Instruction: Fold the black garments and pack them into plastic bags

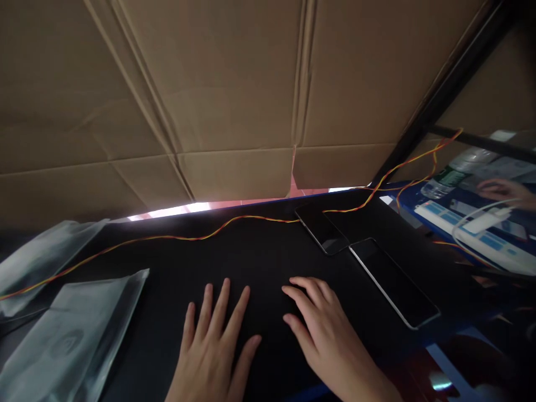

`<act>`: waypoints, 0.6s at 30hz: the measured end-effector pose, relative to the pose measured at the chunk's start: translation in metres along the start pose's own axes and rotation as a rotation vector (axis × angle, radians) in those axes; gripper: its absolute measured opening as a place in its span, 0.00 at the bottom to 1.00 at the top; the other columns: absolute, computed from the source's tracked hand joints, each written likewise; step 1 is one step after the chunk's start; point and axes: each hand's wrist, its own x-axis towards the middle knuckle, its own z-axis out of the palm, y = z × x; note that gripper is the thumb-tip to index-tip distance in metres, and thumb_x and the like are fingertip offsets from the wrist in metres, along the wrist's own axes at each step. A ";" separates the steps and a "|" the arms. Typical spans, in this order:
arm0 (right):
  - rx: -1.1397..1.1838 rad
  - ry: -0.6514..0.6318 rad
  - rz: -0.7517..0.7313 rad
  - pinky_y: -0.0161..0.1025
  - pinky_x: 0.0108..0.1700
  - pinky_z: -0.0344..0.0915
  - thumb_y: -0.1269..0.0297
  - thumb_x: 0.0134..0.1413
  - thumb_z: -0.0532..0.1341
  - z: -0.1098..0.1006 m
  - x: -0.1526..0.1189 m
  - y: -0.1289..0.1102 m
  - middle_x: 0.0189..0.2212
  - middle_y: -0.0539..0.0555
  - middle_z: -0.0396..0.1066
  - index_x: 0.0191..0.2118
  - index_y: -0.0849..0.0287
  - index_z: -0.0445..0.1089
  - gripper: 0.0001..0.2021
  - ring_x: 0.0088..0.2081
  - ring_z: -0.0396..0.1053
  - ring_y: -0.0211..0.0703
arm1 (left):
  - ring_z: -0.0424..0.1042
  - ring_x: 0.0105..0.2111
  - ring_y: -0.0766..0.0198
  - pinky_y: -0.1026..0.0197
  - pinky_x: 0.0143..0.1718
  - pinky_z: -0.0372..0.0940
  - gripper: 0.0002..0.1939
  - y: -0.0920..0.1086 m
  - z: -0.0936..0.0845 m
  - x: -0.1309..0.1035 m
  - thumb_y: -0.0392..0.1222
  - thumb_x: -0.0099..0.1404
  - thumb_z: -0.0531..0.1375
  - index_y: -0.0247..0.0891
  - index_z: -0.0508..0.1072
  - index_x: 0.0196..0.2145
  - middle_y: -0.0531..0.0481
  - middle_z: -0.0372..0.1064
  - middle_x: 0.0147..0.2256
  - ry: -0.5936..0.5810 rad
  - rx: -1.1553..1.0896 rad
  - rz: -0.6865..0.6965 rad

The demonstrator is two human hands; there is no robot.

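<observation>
My left hand (211, 349) lies palm down on the black tabletop (176, 262), its fingers spread and nothing in it. To its right, my right hand (329, 335) rests on the same surface with fingers slightly bent and thumb apart, also holding nothing. Just beyond my right hand lie two dark-screened smartphones: a nearer one (393, 282) with a silvery edge, and a farther one (321, 228) whose corner is close to the first. Left of my left hand is a frosted plastic bag (79, 329) with a round dark mark on it.
A second frosted bag (50, 254) sits behind the first. A twisted red-yellow wire (209, 237) crosses the back of the table. Cardboard (234, 84) walls the far side. At right are a power strip (481, 234), a plastic bottle (452, 170) and another person's hand (502, 190).
</observation>
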 end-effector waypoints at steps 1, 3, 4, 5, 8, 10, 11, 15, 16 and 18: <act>-0.023 -0.001 -0.020 0.65 0.62 0.78 0.63 0.77 0.58 0.004 -0.001 -0.003 0.68 0.63 0.72 0.68 0.55 0.70 0.20 0.67 0.72 0.63 | 0.63 0.73 0.28 0.25 0.55 0.77 0.36 0.002 0.002 0.001 0.48 0.80 0.53 0.36 0.53 0.80 0.33 0.57 0.76 0.003 0.020 0.008; -0.077 -0.013 -0.084 0.69 0.68 0.72 0.63 0.76 0.59 0.011 -0.002 -0.010 0.75 0.63 0.64 0.74 0.57 0.64 0.26 0.75 0.63 0.67 | 0.63 0.73 0.29 0.26 0.57 0.75 0.36 0.001 0.005 0.000 0.47 0.80 0.51 0.36 0.51 0.80 0.34 0.56 0.77 -0.007 0.042 0.027; -0.100 -0.024 -0.115 0.70 0.70 0.69 0.62 0.77 0.59 0.015 -0.002 -0.012 0.77 0.62 0.60 0.77 0.57 0.61 0.28 0.77 0.57 0.67 | 0.62 0.74 0.31 0.27 0.57 0.75 0.36 -0.001 0.005 -0.002 0.47 0.80 0.51 0.36 0.51 0.80 0.35 0.55 0.77 -0.017 0.048 0.033; -0.117 -0.036 -0.136 0.70 0.72 0.67 0.62 0.77 0.59 0.017 -0.002 -0.014 0.79 0.60 0.57 0.79 0.57 0.57 0.30 0.79 0.53 0.66 | 0.62 0.74 0.31 0.28 0.57 0.74 0.36 -0.002 0.005 -0.003 0.47 0.80 0.51 0.37 0.51 0.80 0.35 0.55 0.77 -0.024 0.055 0.034; -0.126 -0.057 -0.145 0.68 0.73 0.67 0.60 0.77 0.60 0.020 -0.001 -0.014 0.79 0.57 0.54 0.80 0.55 0.55 0.32 0.80 0.49 0.64 | 0.61 0.75 0.33 0.28 0.59 0.73 0.36 -0.003 0.005 -0.005 0.48 0.80 0.51 0.38 0.51 0.80 0.36 0.55 0.78 -0.038 0.064 0.017; -0.119 -0.054 -0.145 0.68 0.72 0.68 0.60 0.77 0.60 0.019 -0.001 -0.012 0.79 0.56 0.54 0.80 0.54 0.55 0.32 0.80 0.49 0.64 | 0.61 0.75 0.33 0.28 0.59 0.73 0.37 0.000 0.006 -0.004 0.48 0.80 0.52 0.39 0.50 0.81 0.37 0.55 0.78 -0.042 0.056 0.005; -0.113 -0.053 -0.148 0.69 0.72 0.68 0.61 0.77 0.60 0.019 -0.001 -0.011 0.79 0.56 0.54 0.80 0.54 0.56 0.32 0.80 0.50 0.64 | 0.62 0.74 0.32 0.27 0.59 0.73 0.37 0.001 0.007 -0.002 0.48 0.79 0.52 0.40 0.50 0.81 0.37 0.56 0.77 -0.042 0.043 0.002; -0.117 -0.044 -0.157 0.69 0.71 0.69 0.62 0.76 0.60 0.018 -0.001 -0.009 0.79 0.56 0.54 0.79 0.55 0.58 0.31 0.79 0.51 0.64 | 0.67 0.72 0.34 0.28 0.58 0.75 0.37 -0.008 0.005 -0.004 0.49 0.79 0.56 0.46 0.52 0.80 0.40 0.62 0.75 -0.056 -0.069 -0.016; -0.124 -0.044 -0.159 0.69 0.70 0.70 0.62 0.76 0.60 0.018 -0.002 -0.010 0.79 0.56 0.55 0.78 0.56 0.59 0.30 0.79 0.51 0.64 | 0.68 0.71 0.36 0.28 0.59 0.75 0.35 -0.018 0.003 -0.008 0.49 0.79 0.56 0.49 0.54 0.79 0.42 0.65 0.73 -0.059 -0.106 -0.032; -0.129 -0.046 -0.156 0.68 0.71 0.70 0.62 0.76 0.60 0.017 -0.001 -0.010 0.79 0.56 0.55 0.78 0.57 0.60 0.30 0.79 0.51 0.64 | 0.68 0.71 0.39 0.27 0.64 0.71 0.32 -0.049 -0.003 -0.023 0.49 0.79 0.56 0.55 0.59 0.77 0.48 0.69 0.72 -0.051 -0.174 -0.123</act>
